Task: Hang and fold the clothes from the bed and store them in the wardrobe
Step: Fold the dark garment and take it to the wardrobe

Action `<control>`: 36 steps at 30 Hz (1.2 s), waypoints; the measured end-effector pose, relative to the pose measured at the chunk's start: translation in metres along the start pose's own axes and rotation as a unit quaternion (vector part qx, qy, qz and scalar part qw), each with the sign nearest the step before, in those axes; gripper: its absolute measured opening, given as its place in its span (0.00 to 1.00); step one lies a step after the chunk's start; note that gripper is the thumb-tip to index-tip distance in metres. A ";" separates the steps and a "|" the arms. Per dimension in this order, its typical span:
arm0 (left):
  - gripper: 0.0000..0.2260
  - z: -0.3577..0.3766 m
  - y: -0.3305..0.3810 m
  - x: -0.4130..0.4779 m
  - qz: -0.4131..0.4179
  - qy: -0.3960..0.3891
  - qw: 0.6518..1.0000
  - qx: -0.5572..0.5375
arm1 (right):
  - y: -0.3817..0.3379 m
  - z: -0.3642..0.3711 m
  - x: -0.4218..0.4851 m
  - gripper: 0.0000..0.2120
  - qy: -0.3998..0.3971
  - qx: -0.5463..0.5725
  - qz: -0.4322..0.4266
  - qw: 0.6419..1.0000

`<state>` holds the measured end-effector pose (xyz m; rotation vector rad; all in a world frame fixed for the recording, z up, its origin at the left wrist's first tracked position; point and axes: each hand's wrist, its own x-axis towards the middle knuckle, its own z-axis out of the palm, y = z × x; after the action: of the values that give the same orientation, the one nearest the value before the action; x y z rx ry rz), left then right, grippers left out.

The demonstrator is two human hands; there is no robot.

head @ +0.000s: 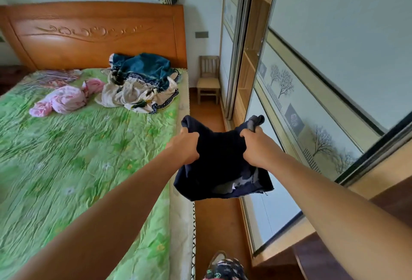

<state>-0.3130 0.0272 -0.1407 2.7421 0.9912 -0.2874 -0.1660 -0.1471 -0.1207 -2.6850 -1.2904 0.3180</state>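
Note:
A dark navy garment [219,164] hangs in the air over the bed's right edge. My left hand [186,146] grips its left side and my right hand [256,146] grips its right side, both with fingers curled into the cloth. The bed [73,168] has a green flowered sheet. Near the headboard lies a pile of clothes [140,83] in teal, cream and dark blue, with a pink garment [66,99] to its left. The wardrobe [252,57] stands on the right, with a gap between its sliding doors that shows wooden shelves.
Several hangers [51,77] lie at the bed's far left. A small wooden chair [208,79] stands in the far corner of the narrow floor strip between bed and wardrobe. The sliding door [323,79] with tree prints runs close on my right. A dark wooden table edge [334,257] sits low right.

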 end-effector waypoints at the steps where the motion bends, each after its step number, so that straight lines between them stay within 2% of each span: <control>1: 0.24 -0.005 0.000 0.011 -0.003 0.001 1.000 0.000 | -0.001 -0.003 0.011 0.23 0.000 0.001 0.001 1.000; 7: 0.25 -0.033 -0.002 0.111 0.017 0.002 1.000 0.021 | 0.005 -0.011 0.105 0.25 -0.007 -0.018 0.023 1.000; 13: 0.25 -0.071 -0.027 0.262 0.043 0.000 0.999 0.024 | 0.014 -0.026 0.255 0.24 0.009 -0.003 0.045 0.999; 18: 0.26 -0.124 -0.052 0.355 0.059 -0.007 0.997 0.039 | 0.008 -0.061 0.353 0.24 0.002 0.022 0.051 0.998; 26: 0.25 -0.191 -0.059 0.435 0.075 0.010 0.996 0.046 | 0.000 -0.112 0.440 0.24 0.029 0.025 0.036 0.999; 32: 0.30 -0.248 -0.069 0.497 0.069 0.012 0.995 0.067 | 0.000 -0.146 0.505 0.25 0.051 0.015 0.027 0.998; 36: 0.30 -0.294 -0.069 0.559 0.079 0.003 0.997 0.022 | 0.002 -0.190 0.566 0.26 0.059 0.002 0.040 0.997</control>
<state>0.0961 0.4946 -0.0095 2.8431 0.7724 -0.2767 0.2272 0.2877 -0.0092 -2.7121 -1.1493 0.1673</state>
